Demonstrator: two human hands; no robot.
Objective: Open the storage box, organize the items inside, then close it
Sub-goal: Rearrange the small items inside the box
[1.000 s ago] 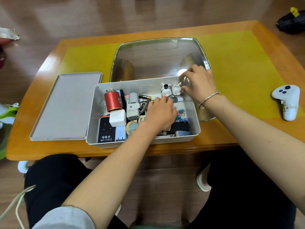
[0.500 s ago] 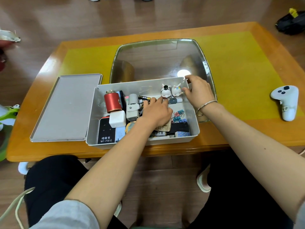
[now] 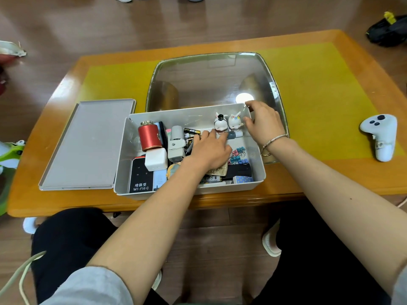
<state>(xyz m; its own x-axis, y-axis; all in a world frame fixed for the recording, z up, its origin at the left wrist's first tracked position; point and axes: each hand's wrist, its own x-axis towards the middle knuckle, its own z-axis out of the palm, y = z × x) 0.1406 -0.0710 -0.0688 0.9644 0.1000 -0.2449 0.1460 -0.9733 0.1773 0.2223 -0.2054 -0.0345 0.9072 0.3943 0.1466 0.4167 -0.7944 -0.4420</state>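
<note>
The open white storage box stands at the table's near edge, and its flat grey lid lies to its left. Inside are a red can, a white charger cube, a black Wi-Fi device, a battery, coloured binder clips and two rabbit figurines upright at the back right. My left hand lies flat over the items in the middle, fingers stretched toward the battery. My right hand rests at the box's back right corner, thumb beside the figurines, holding nothing.
A large clear glass tray sits just behind the box on the yellow mat. A white game controller lies to the right. A green and white object is off the table's left edge, and a black bag lies on the floor far right.
My right hand has drawn back from the figurines to the box's back right corner. My left hand stays in the box, its fingers now more stretched out.
</note>
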